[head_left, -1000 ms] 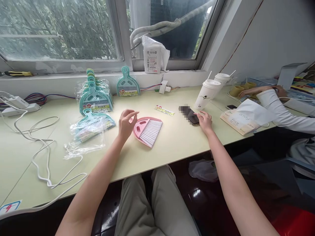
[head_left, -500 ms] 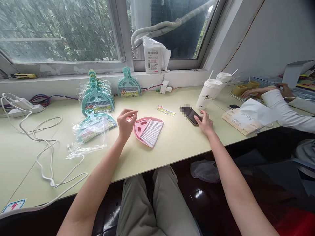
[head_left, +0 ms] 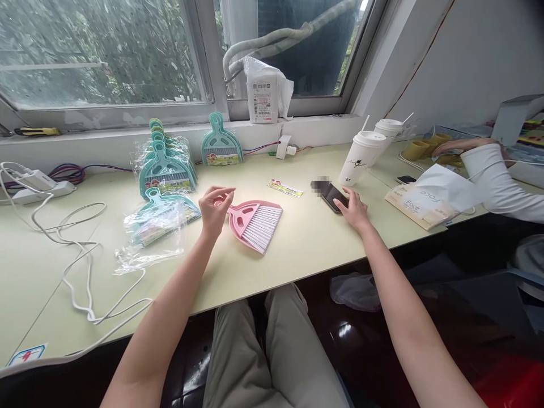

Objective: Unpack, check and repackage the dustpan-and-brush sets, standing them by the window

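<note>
The pink brush and dustpan set [head_left: 254, 224] lies flat at mid-desk. The left hand [head_left: 213, 208] is raised at its handle, grip loosely apart, nothing held. The right hand [head_left: 353, 208] rests flat, grip apart, on a phone [head_left: 334, 197]. A careless sweep could tip the lidded cups [head_left: 360, 156] beyond. The pale green desk [head_left: 297, 249] adjoins a window sill; white cables [head_left: 80, 266] trail left.

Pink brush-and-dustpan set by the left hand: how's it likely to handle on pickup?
The pink brush-and-dustpan set looks like thin moulded plastic, so probably light and stiff. It lies flat on the table, so unlikely to roll or tip. The brush only nests in the pan, so it may slide out if the left hand lifts by the handle alone.
</note>
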`<action>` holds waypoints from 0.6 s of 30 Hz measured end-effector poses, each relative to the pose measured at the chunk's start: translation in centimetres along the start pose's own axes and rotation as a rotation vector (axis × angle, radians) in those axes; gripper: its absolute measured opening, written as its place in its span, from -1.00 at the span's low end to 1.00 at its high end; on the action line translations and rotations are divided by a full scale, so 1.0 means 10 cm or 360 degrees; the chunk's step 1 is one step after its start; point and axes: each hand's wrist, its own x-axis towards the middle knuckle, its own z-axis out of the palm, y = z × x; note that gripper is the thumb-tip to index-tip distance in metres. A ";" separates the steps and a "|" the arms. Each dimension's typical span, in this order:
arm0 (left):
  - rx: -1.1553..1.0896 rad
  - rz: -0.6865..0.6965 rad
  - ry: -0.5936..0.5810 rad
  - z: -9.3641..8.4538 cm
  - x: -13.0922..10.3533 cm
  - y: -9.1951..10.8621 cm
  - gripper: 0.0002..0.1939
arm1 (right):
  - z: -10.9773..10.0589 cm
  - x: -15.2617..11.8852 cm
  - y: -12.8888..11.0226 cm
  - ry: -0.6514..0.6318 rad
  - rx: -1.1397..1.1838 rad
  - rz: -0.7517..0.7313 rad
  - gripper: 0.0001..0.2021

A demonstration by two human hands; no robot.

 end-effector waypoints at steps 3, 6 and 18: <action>0.0000 0.0014 -0.0009 0.00 0.01 -0.02 -0.81 | 0.00 0.00 0.00 -0.0022 0.0002 0.0029 -0.36; 0.0050 0.0007 -0.0003 0.00 0.02 -0.07 -0.80 | -0.01 0.00 -0.03 -0.0038 0.0025 0.0054 -0.35; 0.0320 -0.0173 0.0012 -0.16 0.12 -0.59 -0.91 | -0.13 -0.13 -0.20 -0.0073 -0.0109 -0.0030 -0.19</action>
